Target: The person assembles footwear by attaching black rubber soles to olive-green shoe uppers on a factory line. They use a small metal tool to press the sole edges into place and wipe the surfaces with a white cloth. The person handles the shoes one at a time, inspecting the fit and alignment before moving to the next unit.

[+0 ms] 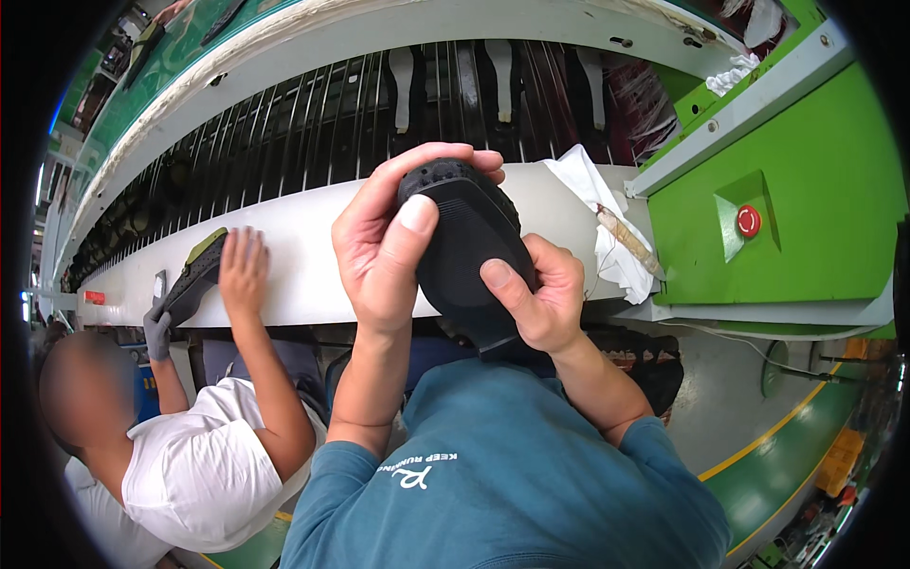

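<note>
Between both hands I hold a black shoe (469, 251), its dark sole turned up toward me, over the white ledge of the machine. My left hand (391, 232) wraps round the far end, fingers over the top and thumb pressed on the sole. Lower on the right side, my right hand (542, 294) grips the edge, with its thumb lying on the sole. The shoe's underside and most of my right fingers are hidden.
Dark bars or rollers (284, 119) with several shoe pieces run beyond the white ledge (313, 275). A white cloth (592, 190) and a wrapped tool (626, 237) lie right, beside a green housing (806, 190) with a red button (749, 222). At left a co-worker (209, 455) handles another shoe.
</note>
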{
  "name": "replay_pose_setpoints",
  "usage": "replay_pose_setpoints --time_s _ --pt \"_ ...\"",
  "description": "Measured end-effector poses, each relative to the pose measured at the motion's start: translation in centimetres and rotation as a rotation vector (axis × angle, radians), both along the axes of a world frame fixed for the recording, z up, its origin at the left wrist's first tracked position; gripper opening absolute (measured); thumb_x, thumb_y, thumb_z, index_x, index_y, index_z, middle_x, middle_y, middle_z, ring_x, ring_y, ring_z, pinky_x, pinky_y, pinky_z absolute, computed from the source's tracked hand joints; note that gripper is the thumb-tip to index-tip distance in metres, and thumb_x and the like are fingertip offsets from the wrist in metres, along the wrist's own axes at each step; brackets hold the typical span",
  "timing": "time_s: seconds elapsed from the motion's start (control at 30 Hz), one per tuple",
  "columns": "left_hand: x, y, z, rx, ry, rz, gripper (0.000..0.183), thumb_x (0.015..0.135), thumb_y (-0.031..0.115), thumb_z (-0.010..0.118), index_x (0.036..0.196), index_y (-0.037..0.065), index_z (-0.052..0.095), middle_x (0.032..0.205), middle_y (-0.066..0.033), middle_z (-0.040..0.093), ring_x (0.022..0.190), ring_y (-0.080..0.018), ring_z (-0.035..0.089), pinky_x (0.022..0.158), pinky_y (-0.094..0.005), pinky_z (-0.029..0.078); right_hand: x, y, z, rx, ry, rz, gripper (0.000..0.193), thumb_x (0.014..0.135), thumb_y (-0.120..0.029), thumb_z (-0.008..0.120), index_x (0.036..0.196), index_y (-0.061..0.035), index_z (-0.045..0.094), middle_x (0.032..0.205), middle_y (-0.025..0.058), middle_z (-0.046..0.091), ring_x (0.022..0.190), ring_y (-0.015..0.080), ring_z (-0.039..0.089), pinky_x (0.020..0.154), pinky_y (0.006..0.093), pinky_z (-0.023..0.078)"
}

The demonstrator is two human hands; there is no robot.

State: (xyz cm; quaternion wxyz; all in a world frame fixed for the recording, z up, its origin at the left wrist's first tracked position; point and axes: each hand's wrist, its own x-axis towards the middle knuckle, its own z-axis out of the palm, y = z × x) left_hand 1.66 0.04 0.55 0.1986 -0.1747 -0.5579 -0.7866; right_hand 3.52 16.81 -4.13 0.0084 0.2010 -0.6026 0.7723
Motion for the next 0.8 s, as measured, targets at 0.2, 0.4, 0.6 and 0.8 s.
replay_pose_setpoints --time_s 0.2,0.4,0.6,0.8 --pt "0.6 0.3 0.8 -0.098 -0.05 0.089 0.047 0.095 0.024 0.068 0.125 -0.011 0.069 0.113 -0.0273 0.077 0.105 -0.0365 0.077 0.094 -0.0469 0.063 0.2 0.3 0.0 0.017 0.012 0.024 0.026 0.101 -0.021 0.08 0.088 -0.0008 0.071 0.072 -0.0001 0.071 0.063 0.0025 0.059 0.055 0.0221 0.045" --pt "1.1 -0.4 0.8 -0.049 -0.041 0.042 0.035 0.096 0.015 0.072 0.123 -0.008 0.073 0.113 -0.0216 0.079 0.105 -0.0266 0.077 0.095 -0.0398 0.062 0.2 0.4 0.1 0.053 0.016 0.041 0.026 0.1 -0.019 0.08 0.084 -0.0012 0.07 0.068 -0.0018 0.067 0.061 0.0021 0.056 0.053 0.0228 0.042" --pt "1.7 -0.6 1.3 -0.154 -0.056 0.075 0.03 0.092 0.01 0.078 0.118 -0.005 0.076 0.11 -0.0174 0.08 0.1 -0.022 0.076 0.093 -0.0368 0.062 0.4 0.5 0.3 0.099 0.066 0.062 0.026 0.098 -0.017 0.082 0.082 -0.001 0.069 0.065 -0.0025 0.063 0.059 0.0022 0.053 0.05 0.0241 0.039" --pt "2.0 -0.6 2.0 -0.116 -0.144 0.083 0.032 0.091 0.016 0.075 0.113 -0.007 0.076 0.108 -0.0224 0.079 0.101 -0.0286 0.077 0.095 -0.0407 0.061 0.2 0.5 0.6 0.132 0.083 0.06 0.026 0.098 -0.017 0.081 0.081 -0.0012 0.069 0.063 -0.0018 0.063 0.057 0.0027 0.052 0.05 0.0247 0.038"
